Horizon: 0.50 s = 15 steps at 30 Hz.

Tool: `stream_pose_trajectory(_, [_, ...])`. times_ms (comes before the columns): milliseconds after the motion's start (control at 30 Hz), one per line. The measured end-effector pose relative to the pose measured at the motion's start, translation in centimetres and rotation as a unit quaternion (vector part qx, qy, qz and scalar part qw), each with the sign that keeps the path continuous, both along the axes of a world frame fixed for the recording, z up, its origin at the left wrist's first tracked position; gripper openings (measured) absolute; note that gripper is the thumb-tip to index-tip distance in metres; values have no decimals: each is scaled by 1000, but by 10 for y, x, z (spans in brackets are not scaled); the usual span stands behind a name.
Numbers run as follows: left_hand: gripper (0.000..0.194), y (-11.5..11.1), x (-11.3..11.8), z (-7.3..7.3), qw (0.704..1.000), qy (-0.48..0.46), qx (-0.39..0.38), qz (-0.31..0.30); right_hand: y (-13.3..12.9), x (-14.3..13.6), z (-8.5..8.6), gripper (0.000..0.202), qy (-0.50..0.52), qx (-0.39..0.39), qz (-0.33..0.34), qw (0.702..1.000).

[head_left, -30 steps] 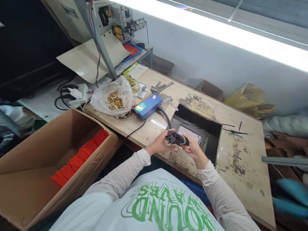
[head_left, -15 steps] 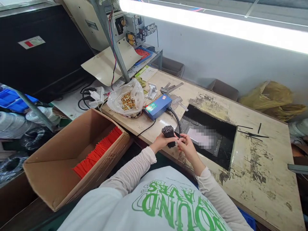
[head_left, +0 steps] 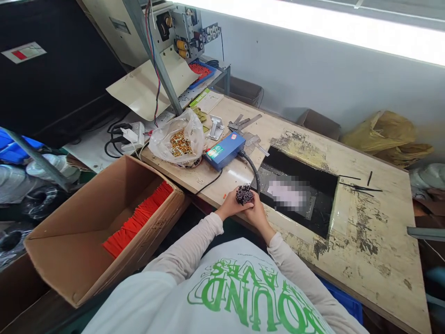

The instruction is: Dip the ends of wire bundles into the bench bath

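A bundle of thin black rods or wires (head_left: 244, 195) stands between my hands at the front edge of the wooden workbench (head_left: 385, 204), its ends facing up. My left hand (head_left: 228, 205) is wrapped round the bundle's left side. Round its right side closes my right hand (head_left: 256, 211). Just behind the bundle, a black ribbed hose (head_left: 253, 169) runs from a blue box (head_left: 225, 150). A small orange piece (head_left: 225, 196) shows beside my left hand.
A cardboard box (head_left: 83, 232) with red strips (head_left: 139, 220) is at the left. On the bench are a plastic bag of gold-coloured pieces (head_left: 181, 141), calipers (head_left: 245, 123), a dark rectangular recess (head_left: 302, 162) and loose black strips (head_left: 361, 188).
My right hand has moved from beside the bundle to close round it. The bundle now tilts its top ends more towards the camera. The view has shifted slightly.
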State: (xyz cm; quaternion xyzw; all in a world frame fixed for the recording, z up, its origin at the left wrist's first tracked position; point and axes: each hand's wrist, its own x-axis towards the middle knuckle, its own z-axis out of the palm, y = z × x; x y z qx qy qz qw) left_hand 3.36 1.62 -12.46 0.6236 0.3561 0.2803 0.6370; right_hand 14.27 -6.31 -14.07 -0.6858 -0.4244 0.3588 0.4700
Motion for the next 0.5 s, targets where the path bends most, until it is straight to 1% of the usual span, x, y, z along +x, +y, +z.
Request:
stream_pose_trajectory(167, [31,-1,1,3,1000,29,-5,-3,-1,-4,1,58,5,21,-12,1000])
stream_pose_trajectory(267, [27,-1,1,6,999,26,-29,2,-1,-4,2,57,45,18,4,999])
stream_pose_trajectory(333, [25,-3,2,8,998,17,-63,15,-4,0,3,51,65,17,11,998])
stream_pose_trajectory(367, [25,-4,3,11,996,4,-88,27,-7,2,4,47,63,22,0,998])
stream_pose_trajectory(433, [26,-8,9,17,986,-38,-152,59,-13,7,7,37,38,41,-54,997])
stream_pose_trajectory(500, [30,-14,18,26,963,-101,-231,96,-19,9,11,30,14,65,-111,992])
